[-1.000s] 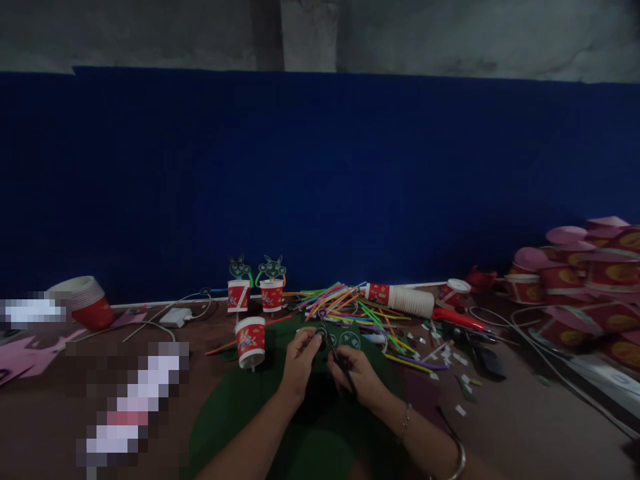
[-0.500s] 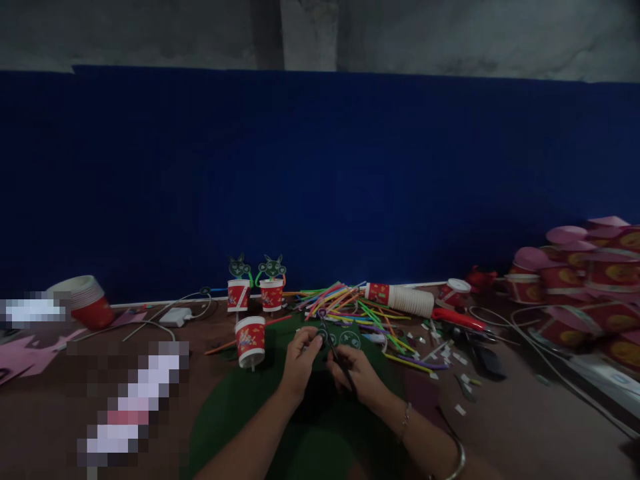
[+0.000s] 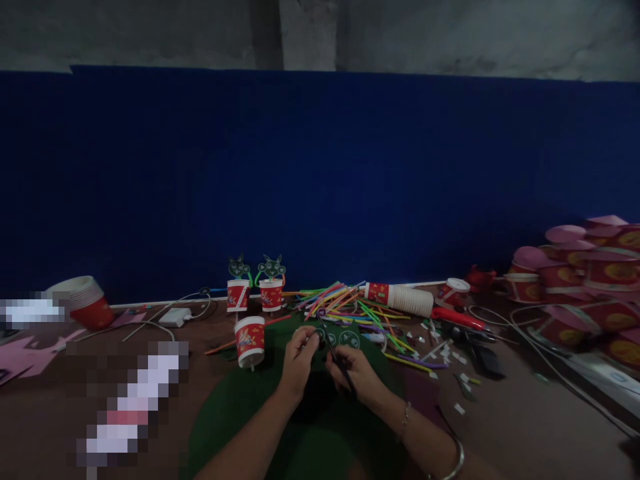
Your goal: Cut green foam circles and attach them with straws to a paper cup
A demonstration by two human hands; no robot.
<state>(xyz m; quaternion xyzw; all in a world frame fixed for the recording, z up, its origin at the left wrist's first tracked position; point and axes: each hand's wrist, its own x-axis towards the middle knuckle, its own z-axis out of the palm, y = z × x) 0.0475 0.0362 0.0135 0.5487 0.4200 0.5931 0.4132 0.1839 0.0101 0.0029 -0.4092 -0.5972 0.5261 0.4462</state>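
Just above the dark green sheet [image 3: 240, 413], my left hand [image 3: 299, 360] pinches a small dark green paper piece [image 3: 320, 337] with white line drawing on it. Black-handled scissors [image 3: 344, 375] are gripped in my right hand [image 3: 361, 375]. Their blades point away from me, up beside the paper piece; I cannot tell whether they touch it. Round white-outlined drawings on green paper [image 3: 349, 340] lie just beyond the scissors. A red printed paper cup [image 3: 250, 341] lies tilted to the left of my left hand.
Two red cups [image 3: 271, 295] with green animal faces stand at the back. Colourful straws [image 3: 340, 298] are heaped behind my hands, beside a lying stack of cups [image 3: 400, 299]. A red-handled tool [image 3: 463, 320], paper scraps and cables lie rightward. Pink-topped cups [image 3: 570, 273] pile up far right.
Very little differs. Both hands, with the paper piece and scissors, sit slightly further left in the picture, as does the rest of the scene.
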